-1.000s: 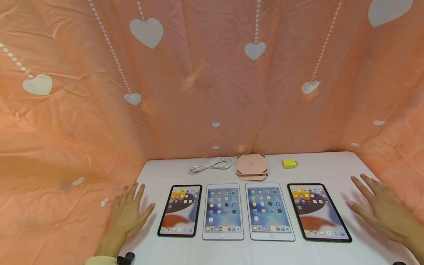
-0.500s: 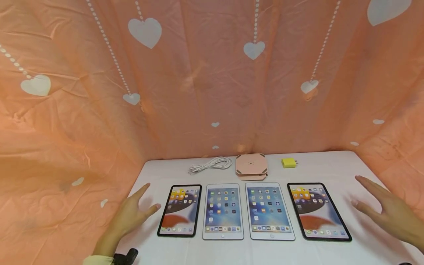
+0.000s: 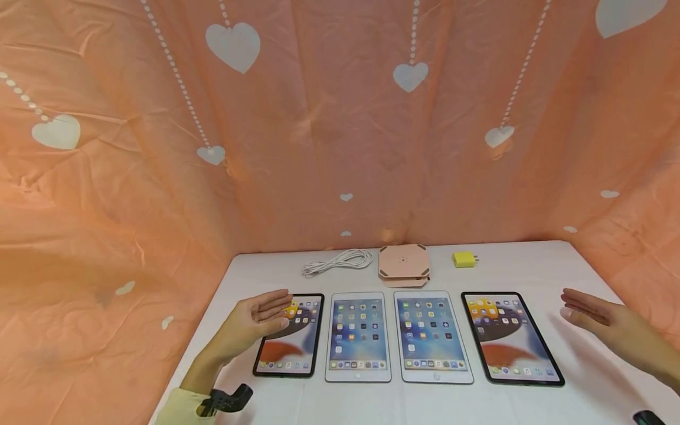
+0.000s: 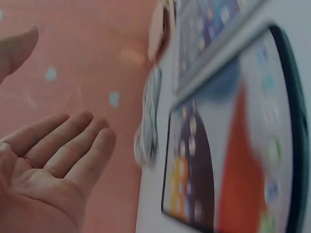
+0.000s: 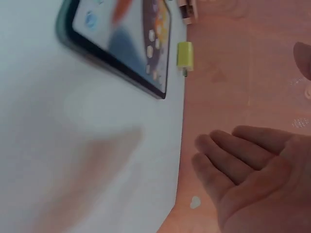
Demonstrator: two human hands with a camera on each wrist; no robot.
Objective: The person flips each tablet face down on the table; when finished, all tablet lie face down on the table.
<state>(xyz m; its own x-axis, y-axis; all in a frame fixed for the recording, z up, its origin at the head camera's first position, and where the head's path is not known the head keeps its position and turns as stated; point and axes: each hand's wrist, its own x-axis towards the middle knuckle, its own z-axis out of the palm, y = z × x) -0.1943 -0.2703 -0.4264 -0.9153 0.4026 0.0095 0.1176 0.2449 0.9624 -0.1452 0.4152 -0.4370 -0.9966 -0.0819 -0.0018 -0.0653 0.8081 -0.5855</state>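
Note:
Four tablets would be several: a row of tablets lies screen up on the white table. My left hand (image 3: 254, 321) hovers over the upper left of the leftmost black-framed tablet (image 3: 291, 348), its fingers straight and palm turned inward; the left wrist view shows the bare palm (image 4: 43, 194). To the right are two white-framed tablets, one left of centre (image 3: 358, 339) and one right of centre (image 3: 432, 339). My right hand (image 3: 611, 321), fingers extended and holding nothing, is above the table right of the other black-framed tablet (image 3: 512, 339).
Behind the tablets lie a coiled white cable (image 3: 340, 262), a pink folded stand (image 3: 404, 261) and a yellow charger plug (image 3: 464, 260). An orange curtain (image 3: 319, 147) with white hearts hangs around the back and sides of the white table (image 3: 340, 404).
My left hand has moved right, from beside the leftmost tablet to over its corner, and turned its palm inward. My right hand has turned too, its fingers now closer together. The tablets stay put.

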